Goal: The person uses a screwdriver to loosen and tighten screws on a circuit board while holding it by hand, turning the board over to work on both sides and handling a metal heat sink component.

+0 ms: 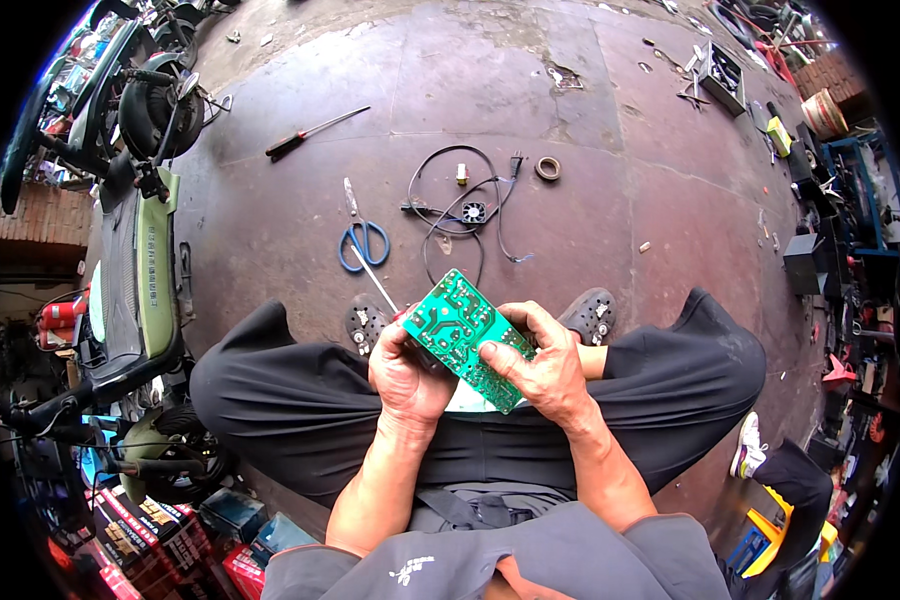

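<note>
A green circuit board is tilted between my hands, its soldered side facing up. My left hand is closed on its left side and also holds a screwdriver, whose pale shaft points up and left; the handle is mostly hidden. My right hand grips the board's right side, thumb on top. Beyond them on the floor lie blue-handled scissors, a black cable with a plug, a small fan, a small pale part and a brown tape roll.
Another screwdriver lies farther forward. A green scooter stands at left above stacked boxes. A metal case and assorted clutter line the right. At lower right is another person's shoe and dark-clad leg, beside a yellow object.
</note>
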Demonstrator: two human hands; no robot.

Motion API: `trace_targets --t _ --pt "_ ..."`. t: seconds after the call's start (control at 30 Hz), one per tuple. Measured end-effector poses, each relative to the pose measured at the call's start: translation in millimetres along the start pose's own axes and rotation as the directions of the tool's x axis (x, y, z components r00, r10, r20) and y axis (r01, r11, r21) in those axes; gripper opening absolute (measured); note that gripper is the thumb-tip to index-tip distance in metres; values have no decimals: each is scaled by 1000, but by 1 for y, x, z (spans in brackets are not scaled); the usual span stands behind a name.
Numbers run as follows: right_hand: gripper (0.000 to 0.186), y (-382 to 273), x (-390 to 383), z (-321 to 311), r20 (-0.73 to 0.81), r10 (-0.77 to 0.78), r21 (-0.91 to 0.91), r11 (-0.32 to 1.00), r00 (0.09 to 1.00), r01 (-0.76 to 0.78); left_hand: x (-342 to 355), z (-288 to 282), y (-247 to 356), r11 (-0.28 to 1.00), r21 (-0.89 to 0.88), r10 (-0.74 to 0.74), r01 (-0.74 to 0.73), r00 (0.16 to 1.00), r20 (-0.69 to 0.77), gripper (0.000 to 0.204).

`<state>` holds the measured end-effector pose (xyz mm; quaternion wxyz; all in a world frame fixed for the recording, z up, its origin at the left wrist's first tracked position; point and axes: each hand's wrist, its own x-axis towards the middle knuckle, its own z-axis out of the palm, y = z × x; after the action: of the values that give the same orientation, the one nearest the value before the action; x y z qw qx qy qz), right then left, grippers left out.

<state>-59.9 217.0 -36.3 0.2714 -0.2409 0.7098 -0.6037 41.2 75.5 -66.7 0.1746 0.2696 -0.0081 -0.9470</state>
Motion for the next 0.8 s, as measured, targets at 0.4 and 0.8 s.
trace_targets --t 0.4,0.8 --pt "22 12 -3 1 -24 114 110 988 993 -111 -1 3 -4 998 21 -58 59 998 -24 22" --pt "16 13 -4 -2 -31 134 160 979 991 -127 7 -19 -5 997 -29 -69 71 995 70 35"
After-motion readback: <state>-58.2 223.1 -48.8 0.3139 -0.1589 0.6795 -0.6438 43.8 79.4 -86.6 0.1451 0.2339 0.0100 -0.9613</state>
